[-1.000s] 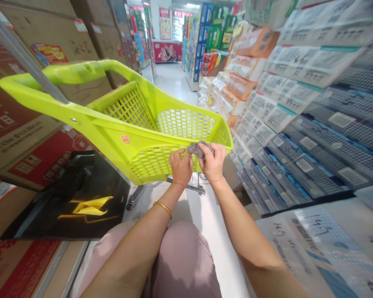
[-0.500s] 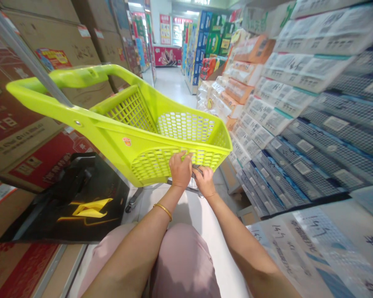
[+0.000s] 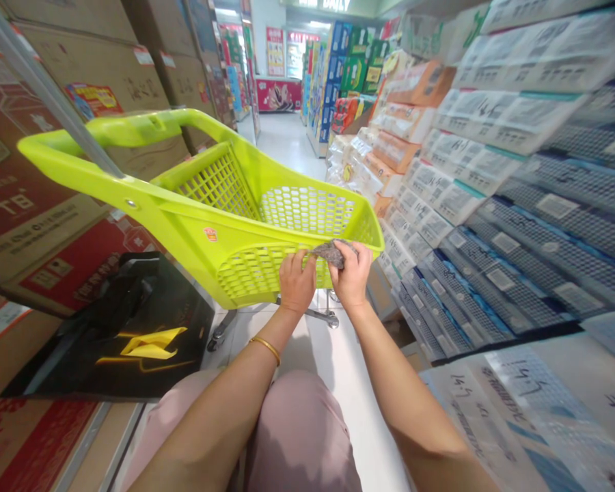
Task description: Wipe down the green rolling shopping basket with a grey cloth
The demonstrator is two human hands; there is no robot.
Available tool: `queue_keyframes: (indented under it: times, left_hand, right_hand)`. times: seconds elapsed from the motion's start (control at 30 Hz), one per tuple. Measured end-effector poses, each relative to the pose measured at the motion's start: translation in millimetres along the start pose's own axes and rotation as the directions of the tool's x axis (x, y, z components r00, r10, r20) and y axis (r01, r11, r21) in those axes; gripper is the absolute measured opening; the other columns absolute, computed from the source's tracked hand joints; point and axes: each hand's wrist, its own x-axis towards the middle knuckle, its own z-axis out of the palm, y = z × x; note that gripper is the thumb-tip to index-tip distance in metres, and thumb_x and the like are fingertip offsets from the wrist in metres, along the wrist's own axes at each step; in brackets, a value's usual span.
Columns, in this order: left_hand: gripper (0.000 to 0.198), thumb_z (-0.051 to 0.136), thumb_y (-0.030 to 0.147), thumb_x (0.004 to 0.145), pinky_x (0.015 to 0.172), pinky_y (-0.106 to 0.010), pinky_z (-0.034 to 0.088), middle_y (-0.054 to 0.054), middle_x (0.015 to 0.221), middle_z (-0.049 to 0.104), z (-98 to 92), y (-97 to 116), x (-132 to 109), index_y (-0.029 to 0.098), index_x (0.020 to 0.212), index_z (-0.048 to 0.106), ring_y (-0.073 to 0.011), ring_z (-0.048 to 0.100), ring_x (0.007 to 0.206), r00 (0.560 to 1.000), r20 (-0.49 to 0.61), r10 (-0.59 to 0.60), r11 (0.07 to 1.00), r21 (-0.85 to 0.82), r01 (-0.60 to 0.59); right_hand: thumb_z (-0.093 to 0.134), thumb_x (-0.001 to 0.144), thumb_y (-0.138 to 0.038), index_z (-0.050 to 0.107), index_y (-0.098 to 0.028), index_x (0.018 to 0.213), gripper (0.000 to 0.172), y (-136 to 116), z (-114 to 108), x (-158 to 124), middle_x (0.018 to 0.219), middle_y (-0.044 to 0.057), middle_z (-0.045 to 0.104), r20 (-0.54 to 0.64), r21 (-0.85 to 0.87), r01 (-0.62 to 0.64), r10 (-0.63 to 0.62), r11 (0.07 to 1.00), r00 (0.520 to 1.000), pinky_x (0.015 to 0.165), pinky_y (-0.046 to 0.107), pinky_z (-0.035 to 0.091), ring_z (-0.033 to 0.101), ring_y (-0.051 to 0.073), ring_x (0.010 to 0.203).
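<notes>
Stacked plastic-wrapped packs, white and blue point(image 3: 512, 239), lined right side; stacked brown and red cardboard cartons point(image 3: 102, 68) lined left. Lime-green plastic shopping cart with perforated basket point(image 3: 184, 224) stood between. Flat black bag with yellow marking point(image 3: 133, 314) lay lower left. Right hand point(image 3: 352, 273): thumb and fingers pinched crumpled grey cloth point(image 3: 329, 253) at basket's near wall, below rim. Left hand point(image 3: 297, 281): fingers curled together beside cloth's end; pinch could not be confirmed. Gold-coloured bangle point(image 3: 266, 348) encircled left wrist.

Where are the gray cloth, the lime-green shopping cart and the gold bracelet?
Gray cloth point(image 3: 331, 254): head view, bunched middle.
Lime-green shopping cart point(image 3: 236, 239): head view, near side panel.
Gold bracelet point(image 3: 268, 346): head view, band.
</notes>
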Motion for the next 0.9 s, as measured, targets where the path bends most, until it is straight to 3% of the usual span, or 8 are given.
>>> queue_keyframes:
  times: [0.1, 0.2, 0.43, 0.53, 0.7, 0.8, 0.9]
  left_hand:
    - [0.021, 0.044, 0.021, 0.089, 0.086, -0.035, 0.043, -0.010, 0.107, 0.064, -4.1, -3.4, 0.6, 0.019, 0.085, 0.065, -0.0207, 0.056, 0.098, 0.998, -0.004, 0.064, 0.998, 0.013, -0.064]
    - [0.021, 0.045, 0.019, 0.089, 0.086, -0.034, 0.043, -0.010, 0.105, 0.064, -6.3, -5.2, -0.7, 0.019, 0.090, 0.066, -0.0205, 0.057, 0.098, 0.994, -0.013, 0.108, 0.994, -0.002, -0.108]
    - [0.027, 0.045, 0.020, 0.089, 0.080, -0.034, 0.043, -0.011, 0.095, 0.063, -0.9, -2.9, -10.5, 0.020, 0.110, 0.061, -0.0218, 0.057, 0.091, 0.997, 0.071, 0.019, 0.999, -0.038, -0.016]
    - [0.023, 0.044, 0.018, 0.089, 0.083, -0.034, 0.042, -0.012, 0.097, 0.063, 2.2, -2.5, -11.5, 0.015, 0.106, 0.060, -0.0219, 0.056, 0.093, 0.995, 0.090, 0.040, 0.998, -0.045, -0.036]
    - [0.020, 0.042, 0.022, 0.091, 0.079, -0.034, 0.040, -0.013, 0.093, 0.062, 3.7, 0.2, -9.2, 0.016, 0.086, 0.061, -0.0222, 0.055, 0.088, 0.994, 0.107, 0.015, 1.000, 0.005, -0.015]
    - [0.021, 0.042, 0.027, 0.091, 0.077, -0.035, 0.039, -0.013, 0.094, 0.061, 1.9, 2.0, -7.7, 0.016, 0.087, 0.060, -0.0226, 0.054, 0.087, 0.990, 0.137, -0.033, 0.999, 0.019, 0.031]
    - [0.022, 0.043, 0.030, 0.091, 0.076, -0.034, 0.037, -0.012, 0.091, 0.060, 0.0, 1.5, -6.6, 0.016, 0.086, 0.059, -0.0224, 0.053, 0.085, 0.987, 0.156, -0.046, 0.998, 0.054, 0.039]
  right_hand:
    - [0.053, 0.080, -0.025, 0.057, -0.025, 0.111, 0.031, 2.9, 5.9, -15.1, 0.101, 0.006, 0.047, 0.010, -0.001, -0.001, 0.001, 1.000, 1.000, 0.085, 0.038, 0.044, 0.047, 0.020, 0.094]
    - [0.053, 0.081, -0.023, 0.058, -0.025, 0.108, 0.028, 5.7, 10.8, -33.2, 0.100, 0.007, 0.048, 0.053, -0.026, 0.011, -0.009, 1.000, 0.999, 0.085, 0.038, 0.045, 0.048, 0.020, 0.094]
    - [0.051, 0.082, -0.020, 0.059, -0.022, 0.109, 0.028, 6.8, 10.3, -65.4, 0.099, 0.008, 0.051, 0.193, -0.028, -0.003, 0.009, 1.000, 0.981, 0.084, 0.037, 0.045, 0.048, 0.020, 0.093]
    - [0.050, 0.083, -0.021, 0.058, -0.020, 0.110, 0.029, 4.7, 3.1, -57.4, 0.098, 0.008, 0.052, 0.148, -0.024, 0.013, -0.010, 1.000, 0.989, 0.083, 0.036, 0.045, 0.049, 0.020, 0.092]
    - [0.050, 0.083, -0.028, 0.057, -0.023, 0.112, 0.030, -2.7, -8.7, -11.7, 0.100, 0.007, 0.050, -0.006, -0.070, 0.014, -0.014, 0.997, 1.000, 0.086, 0.037, 0.044, 0.049, 0.020, 0.094]
    - [0.050, 0.083, -0.028, 0.057, -0.023, 0.112, 0.031, -6.3, -8.7, 8.8, 0.102, 0.008, 0.049, -0.028, -0.091, 0.004, -0.007, 0.996, 1.000, 0.089, 0.038, 0.042, 0.049, 0.021, 0.097]
    - [0.050, 0.083, -0.028, 0.059, -0.022, 0.111, 0.031, -4.9, -2.2, 6.1, 0.102, 0.008, 0.049, -0.004, -0.080, 0.017, -0.018, 0.997, 1.000, 0.087, 0.036, 0.042, 0.047, 0.020, 0.096]
